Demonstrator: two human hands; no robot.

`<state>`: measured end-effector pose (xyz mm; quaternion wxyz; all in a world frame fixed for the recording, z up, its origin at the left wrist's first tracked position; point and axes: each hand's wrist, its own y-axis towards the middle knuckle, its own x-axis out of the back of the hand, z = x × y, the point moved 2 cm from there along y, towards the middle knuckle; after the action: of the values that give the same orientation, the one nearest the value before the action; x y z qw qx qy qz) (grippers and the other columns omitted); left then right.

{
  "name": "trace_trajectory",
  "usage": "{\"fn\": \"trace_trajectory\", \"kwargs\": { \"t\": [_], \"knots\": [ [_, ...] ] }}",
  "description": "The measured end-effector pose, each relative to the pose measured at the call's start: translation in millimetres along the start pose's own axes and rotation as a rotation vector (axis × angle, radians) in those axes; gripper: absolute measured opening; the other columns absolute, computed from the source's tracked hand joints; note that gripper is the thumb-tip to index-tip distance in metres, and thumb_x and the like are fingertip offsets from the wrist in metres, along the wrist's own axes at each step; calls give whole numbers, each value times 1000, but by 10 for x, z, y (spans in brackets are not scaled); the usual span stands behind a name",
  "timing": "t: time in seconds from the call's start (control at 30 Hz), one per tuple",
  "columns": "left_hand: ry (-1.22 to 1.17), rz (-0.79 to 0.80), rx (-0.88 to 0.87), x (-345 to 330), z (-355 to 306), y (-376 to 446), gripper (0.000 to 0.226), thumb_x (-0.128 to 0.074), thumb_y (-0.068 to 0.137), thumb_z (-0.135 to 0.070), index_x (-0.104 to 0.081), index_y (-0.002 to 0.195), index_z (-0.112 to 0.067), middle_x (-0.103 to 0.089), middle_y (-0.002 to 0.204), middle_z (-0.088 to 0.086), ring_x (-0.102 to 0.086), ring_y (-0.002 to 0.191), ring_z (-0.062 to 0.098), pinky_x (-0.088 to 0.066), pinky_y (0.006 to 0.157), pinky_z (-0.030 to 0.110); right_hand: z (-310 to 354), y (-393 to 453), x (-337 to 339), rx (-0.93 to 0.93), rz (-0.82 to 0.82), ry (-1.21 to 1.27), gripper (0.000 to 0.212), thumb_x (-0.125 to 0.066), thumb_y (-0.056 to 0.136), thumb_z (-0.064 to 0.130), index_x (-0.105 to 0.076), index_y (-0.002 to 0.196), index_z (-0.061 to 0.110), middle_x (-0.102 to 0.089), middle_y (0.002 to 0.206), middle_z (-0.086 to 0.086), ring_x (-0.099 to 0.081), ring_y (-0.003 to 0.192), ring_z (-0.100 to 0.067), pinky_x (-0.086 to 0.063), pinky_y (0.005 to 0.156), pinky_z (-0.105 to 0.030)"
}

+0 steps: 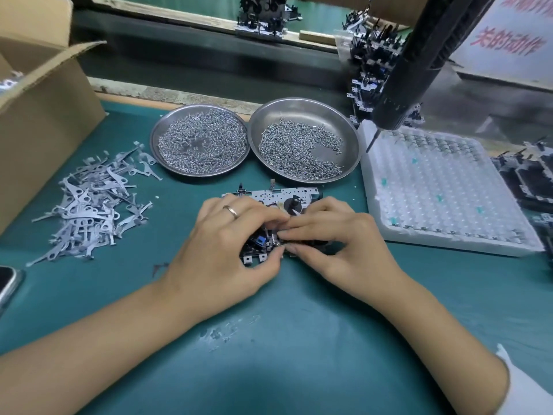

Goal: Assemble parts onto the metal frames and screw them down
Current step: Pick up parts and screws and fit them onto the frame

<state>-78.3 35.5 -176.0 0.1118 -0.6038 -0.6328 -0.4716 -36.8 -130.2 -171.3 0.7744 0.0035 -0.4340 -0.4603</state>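
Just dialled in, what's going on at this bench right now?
A person is fitting a small part onto a metal frame on the green mat. The left hand grips the frame's near edge while the right hand pinches something small at its middle. The electric screwdriver hangs unused above the white tray. Two dishes of screws and a pile of flat levers sit within reach.

**A factory assembly bench**

I'm looking at a production-line workstation. A teal work mat [299, 339] covers the bench. At twelve o'clock sit two steel dishes [200, 172] heaped with small screws; at nine o'clock a pile of stamped metal levers [89, 205] lies beside a cardboard carton [42, 121]. At two o'clock a suspended electric screwdriver [419, 64] hangs over a white foam tray [443, 193], and part-built mechanisms [371, 64] are stacked behind it.
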Motion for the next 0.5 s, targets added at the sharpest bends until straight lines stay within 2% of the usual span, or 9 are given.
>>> {"fn": "trace_trajectory", "kwargs": {
  "t": [0.13,0.27,0.33,0.4,0.47,0.5],
  "knots": [
    [-14,11,28,-11,0,4,35,-58,75,-33,-69,104,-16,-66,92,-5,-59,93,17,-39,92,37,-4,9,7,-31,12,53,14,-74,75,5,-78,87,8,-72,93,-1,-56,84,-19,-42,78,-29],
    [-16,27,19,-12,-1,19,32,-57,75,-35,-72,97,-17,-68,91,-8,-56,91,12,-36,93,31,-12,-6,19,-71,28,78,17,-76,75,0,-77,89,9,-65,92,-3,-54,84,-19,-42,76,-27],
    [-34,23,9,-17,7,28,28,-58,75,-35,-73,92,-18,-68,88,-11,-53,89,9,-34,92,29,11,-3,42,-70,-16,92,16,-75,75,1,-77,89,9,-59,89,-4,-55,83,-20,-43,74,-25],
    [-44,8,6,-28,34,25,26,-59,74,-37,-73,87,-19,-66,84,-14,-53,86,7,-36,91,31,71,-9,106,-22,-219,40,12,-71,78,3,-76,89,7,-55,83,-7,-55,79,-13,-42,73,-19],
    [-68,-5,11,-39,48,25,26,-60,74,-39,-73,85,-20,-66,82,-15,-53,83,6,-37,91,33,130,11,259,11,-572,-26,9,-66,83,8,-69,91,10,-53,83,-7,-52,79,-7,-40,74,-17],
    [-79,-10,10,-43,46,29,26,-60,74,-40,-73,84,-21,-66,81,-16,-53,82,5,-37,91,32,150,38,361,4,-755,-29,12,-64,84,12,-63,95,14,-51,87,-7,-51,81,-10,-42,75,-22]
  ]
}}
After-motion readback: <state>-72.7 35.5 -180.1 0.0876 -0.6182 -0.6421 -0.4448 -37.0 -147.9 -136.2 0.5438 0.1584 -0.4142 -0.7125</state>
